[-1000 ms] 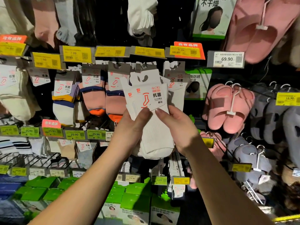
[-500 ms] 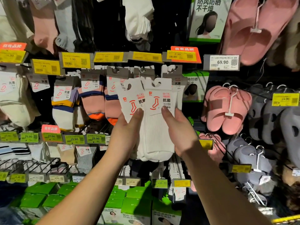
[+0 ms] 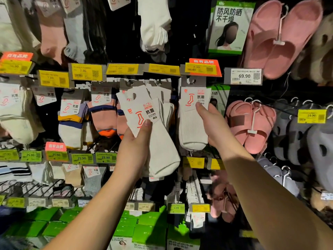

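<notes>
We have a pack of white socks in each hand, held up in front of the sock display. Our left hand (image 3: 137,147) grips the left sock pack (image 3: 162,145). The thumb presses on the lower corner of its white card label (image 3: 139,112) and the fingers are curled out of sight behind the fabric. This pack is tilted, with the card leaning away from the right hand and the toes hanging down beside the wrist.

Our right hand (image 3: 211,125) pinches the right sock pack (image 3: 191,130). The thumb lies on the bottom edge of the pack's card and the fingers are wrapped behind it. The pack hangs upright. Its grey header (image 3: 192,82) reaches the peg row just above the hand, under an orange-edged price tag (image 3: 203,68). We cannot tell whether it is hooked on the peg. The two packs are near each other but not touching.

Pairs of striped socks (image 3: 103,114) hang on the outer side of the left hand. Pink slippers (image 3: 252,123) hang just past the back of the right hand, with a white 69.90 price label (image 3: 243,76) above them. Yellow price labels (image 3: 86,72) run in a row above both hands. Green boxes (image 3: 147,230) sit below our forearms.
</notes>
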`<action>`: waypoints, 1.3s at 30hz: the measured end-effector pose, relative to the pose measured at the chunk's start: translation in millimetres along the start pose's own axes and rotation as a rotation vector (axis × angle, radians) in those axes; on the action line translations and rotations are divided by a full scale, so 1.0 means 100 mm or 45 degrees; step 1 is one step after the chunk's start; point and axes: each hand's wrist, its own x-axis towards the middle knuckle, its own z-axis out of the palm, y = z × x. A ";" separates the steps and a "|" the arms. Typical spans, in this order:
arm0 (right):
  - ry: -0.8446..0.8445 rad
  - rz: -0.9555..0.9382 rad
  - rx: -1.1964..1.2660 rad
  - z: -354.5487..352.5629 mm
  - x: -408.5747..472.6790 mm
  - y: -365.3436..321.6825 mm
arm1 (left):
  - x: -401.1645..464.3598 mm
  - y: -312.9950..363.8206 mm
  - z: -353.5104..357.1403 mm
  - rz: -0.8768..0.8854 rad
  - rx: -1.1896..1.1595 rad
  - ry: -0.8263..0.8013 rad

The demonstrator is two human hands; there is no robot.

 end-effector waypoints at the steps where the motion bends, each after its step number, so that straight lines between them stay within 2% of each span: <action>1: 0.014 0.011 -0.012 -0.01 0.04 0.02 | -0.01 0.02 0.01 0.009 -0.015 -0.005; 7: 0.018 0.045 -0.107 -0.07 0.23 0.12 | -0.07 0.08 0.04 0.037 -0.057 -0.040; 11: 0.075 0.062 -0.377 -0.07 0.34 0.13 | -0.08 0.08 0.06 0.048 -0.046 -0.042; 15: 0.192 0.118 -0.793 -0.08 0.47 0.09 | -0.07 0.10 0.08 0.051 -0.071 -0.057; 20: 0.184 0.229 -1.034 -0.10 0.56 0.12 | -0.04 0.09 0.07 0.022 -0.092 -0.047; 24: 0.107 0.194 -1.177 -0.11 0.58 0.16 | -0.01 0.06 0.04 0.002 -0.135 -0.063; 27: 0.174 0.173 -1.134 -0.18 0.48 0.21 | 0.03 -0.02 -0.01 -0.009 -0.121 -0.055; 31: 0.325 -0.116 -0.877 -0.21 0.15 0.23 | 0.05 -0.10 -0.04 -0.052 -0.180 -0.072; 34: 0.196 -0.236 -0.584 -0.06 -0.21 0.24 | 0.01 -0.09 0.01 -0.062 -0.243 -0.093; 39: -0.073 -0.201 -0.183 0.28 -0.68 0.29 | -0.02 -0.15 0.12 -0.076 -0.222 -0.121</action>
